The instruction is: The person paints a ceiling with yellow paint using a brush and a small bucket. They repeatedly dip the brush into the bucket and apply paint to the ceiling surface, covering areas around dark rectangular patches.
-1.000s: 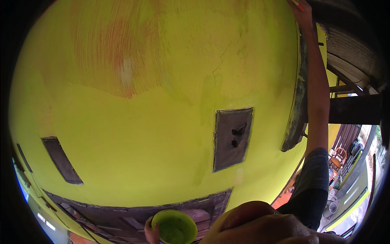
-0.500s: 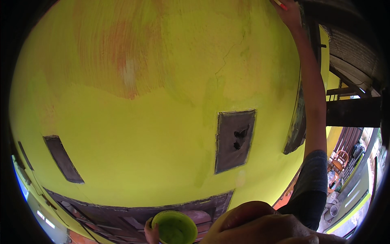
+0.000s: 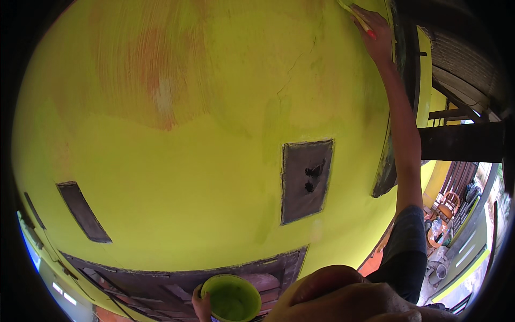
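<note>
My right hand (image 3: 377, 36), arm stretched high, is closed around a paintbrush (image 3: 362, 21) with a yellowish handle and a red end. The brush's head lies against the upper right of the lime-yellow wall (image 3: 188, 188), close to a dark timber edge (image 3: 410, 70); its bristles are hard to make out. Low in the view, my left hand (image 3: 201, 307) grips the side of a lime-green tub (image 3: 229, 280) with greenish paint inside. Streaky orange-brown brush marks (image 3: 161, 70) show through the wall's upper left, and a thin crack runs down right of the middle.
Two dark panels are set in the wall, a torn one (image 3: 307, 182) at right and a narrow one (image 3: 83, 212) at left. Below runs a dark door frame (image 3: 161, 282). A dark beam (image 3: 461, 142), a wooden chair (image 3: 448, 204) and a bucket (image 3: 438, 273) are at right.
My right hand and the brush have come down and to the left, so more of the brush shows. The left hand and tub stay nearly in place.
</note>
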`<state>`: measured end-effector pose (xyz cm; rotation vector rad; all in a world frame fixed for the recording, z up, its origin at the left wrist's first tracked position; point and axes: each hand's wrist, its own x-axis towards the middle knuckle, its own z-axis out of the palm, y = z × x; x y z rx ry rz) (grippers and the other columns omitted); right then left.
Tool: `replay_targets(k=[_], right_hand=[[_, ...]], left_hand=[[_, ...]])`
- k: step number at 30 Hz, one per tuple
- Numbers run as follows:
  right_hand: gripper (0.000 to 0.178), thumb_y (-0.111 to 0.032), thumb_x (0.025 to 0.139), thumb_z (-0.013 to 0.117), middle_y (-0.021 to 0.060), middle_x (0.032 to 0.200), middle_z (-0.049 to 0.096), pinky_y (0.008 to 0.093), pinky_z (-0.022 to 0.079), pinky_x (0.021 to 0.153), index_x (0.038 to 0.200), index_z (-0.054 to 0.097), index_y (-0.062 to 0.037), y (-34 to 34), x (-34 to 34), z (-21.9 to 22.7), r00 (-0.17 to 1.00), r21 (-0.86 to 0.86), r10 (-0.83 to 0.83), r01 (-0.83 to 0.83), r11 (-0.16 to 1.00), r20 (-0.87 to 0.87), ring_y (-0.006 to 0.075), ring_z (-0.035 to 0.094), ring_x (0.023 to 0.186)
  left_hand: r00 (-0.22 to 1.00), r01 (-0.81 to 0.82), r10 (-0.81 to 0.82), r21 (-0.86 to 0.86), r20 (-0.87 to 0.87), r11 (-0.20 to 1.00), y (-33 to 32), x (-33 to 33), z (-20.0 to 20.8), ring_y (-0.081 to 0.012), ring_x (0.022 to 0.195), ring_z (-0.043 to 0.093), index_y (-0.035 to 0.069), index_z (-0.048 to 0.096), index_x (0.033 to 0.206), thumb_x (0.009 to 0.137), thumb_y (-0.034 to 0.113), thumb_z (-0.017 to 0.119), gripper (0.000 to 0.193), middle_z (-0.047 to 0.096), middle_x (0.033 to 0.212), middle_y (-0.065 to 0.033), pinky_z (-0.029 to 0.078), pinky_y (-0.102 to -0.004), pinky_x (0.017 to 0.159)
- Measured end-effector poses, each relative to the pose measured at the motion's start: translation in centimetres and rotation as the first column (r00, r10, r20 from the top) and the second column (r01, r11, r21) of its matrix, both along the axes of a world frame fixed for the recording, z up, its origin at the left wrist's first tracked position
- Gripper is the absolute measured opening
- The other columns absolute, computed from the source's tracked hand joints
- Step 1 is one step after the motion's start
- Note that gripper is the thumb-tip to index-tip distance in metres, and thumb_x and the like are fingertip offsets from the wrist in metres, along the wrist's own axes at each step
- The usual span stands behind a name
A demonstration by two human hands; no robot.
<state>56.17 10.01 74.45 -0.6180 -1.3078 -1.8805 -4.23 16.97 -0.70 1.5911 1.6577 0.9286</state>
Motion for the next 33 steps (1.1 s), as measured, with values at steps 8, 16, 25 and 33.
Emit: replay_targets(k=[8,16,25,33], right_hand=[[0.036,-0.006,0.090,0.076,0.0066,0.122,0.074,0.0363,0.054,0.093,0.126,0.073,-0.0097,-1.2,-1.1,-6.3,0.994,-0.087,-0.072,0.065,0.994,-0.085,0.0252,0.070,0.105],[0.036,-0.004,0.089,0.077,0.0070,0.122,0.075,0.0352,0.056,0.089,0.124,0.074,-0.0102,-1.7,-2.9,-10.1,0.994,-0.116,0.077,-0.085,0.990,-0.074,0.0246,0.069,0.102],[0.043,0.001,0.086,0.076,0.0127,0.125,0.073,0.0404,0.054,0.094,0.128,0.071,-0.0085,-0.7,-0.9,-1.2,0.999,-0.040,0.038,-0.037,0.999,0.006,0.0321,0.067,0.110],[0.037,-0.006,0.090,0.077,0.0064,0.122,0.075,0.0334,0.055,0.087,0.126,0.073,-0.0118,-0.2,-0.4,-6.2,0.975,-0.143,0.185,-0.202,0.969,-0.122,0.0237,0.067,0.100]], left_hand=[[0.968,-0.105,0.081,0.092,0.237,0.990,0.5,1.0,-1.3,-0.0357,0.115,0.067,-0.005,0.064,0.129,0.086,0.011,0.067,0.045,0.070,0.121,-0.0234,0.051,-0.0444,0.097],[0.948,-0.066,0.021,0.132,0.316,0.989,0.0,1.6,1.3,-0.0309,0.111,0.065,-0.007,0.063,0.129,0.087,0.007,0.064,0.045,0.069,0.119,-0.0221,0.049,-0.0433,0.099],[0.949,-0.109,0.074,0.099,0.305,0.989,-0.4,2.1,1.9,-0.0314,0.113,0.065,-0.005,0.063,0.131,0.088,0.005,0.064,0.044,0.067,0.123,-0.0213,0.050,-0.0441,0.099],[0.956,-0.076,0.047,0.091,0.289,0.993,-0.3,2.1,2.2,-0.0318,0.111,0.066,-0.005,0.062,0.132,0.089,0.006,0.064,0.044,0.068,0.122,-0.0214,0.051,-0.0443,0.097]])
